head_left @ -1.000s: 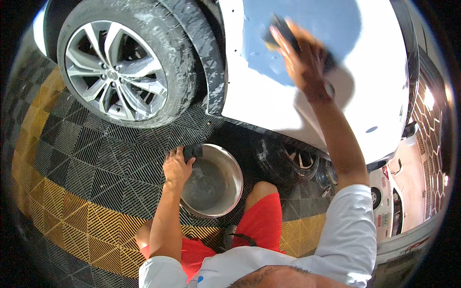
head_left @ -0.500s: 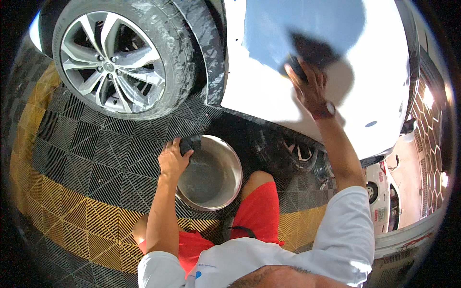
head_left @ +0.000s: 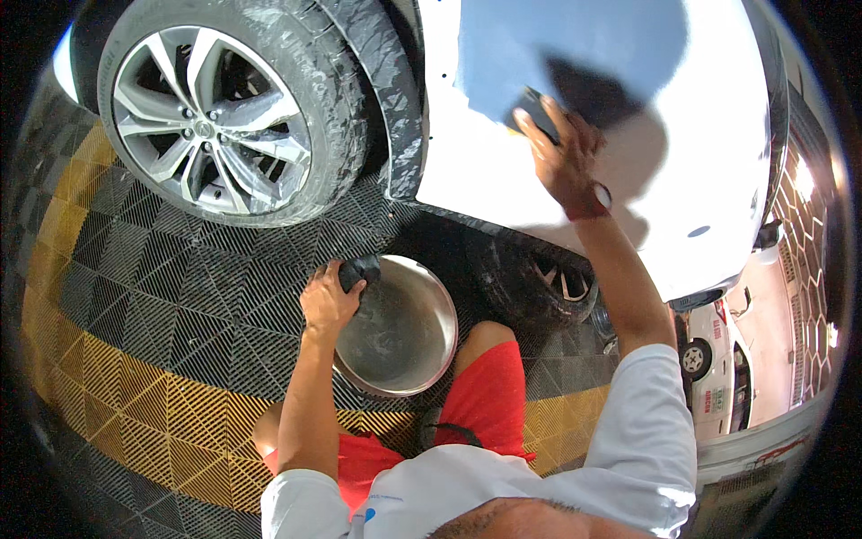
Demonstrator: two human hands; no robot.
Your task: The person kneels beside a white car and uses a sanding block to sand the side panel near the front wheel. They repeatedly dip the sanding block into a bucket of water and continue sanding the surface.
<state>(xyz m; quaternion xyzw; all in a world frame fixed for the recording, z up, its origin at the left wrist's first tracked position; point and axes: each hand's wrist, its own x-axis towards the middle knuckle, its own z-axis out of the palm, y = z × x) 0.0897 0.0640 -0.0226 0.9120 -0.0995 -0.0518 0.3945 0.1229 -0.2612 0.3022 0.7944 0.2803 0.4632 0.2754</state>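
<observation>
My right hand (head_left: pixel 564 160) presses a dark sponge (head_left: pixel 532 111) flat against the white car body panel (head_left: pixel 503 180), at the lower edge of a blue patch (head_left: pixel 575 45) on it. My left hand (head_left: pixel 329 302) rests on the rim of a round steel bowl (head_left: pixel 409 359) and grips a small dark cloth (head_left: pixel 361 269) there. The bowl sits on the grated floor in front of my knees and holds a little cloudy water.
A wet tyre with a silver alloy wheel (head_left: pixel 211 135) stands at the upper left. The floor is black grid tiling (head_left: pixel 180 278) with a yellow band (head_left: pixel 117 395). The glossy panel reflects another car (head_left: pixel 718 377) at the right.
My right hand slid the sponge down and right across the panel, then back up to the blue patch's edge. My left hand stayed at the bowl's rim with the cloth.
</observation>
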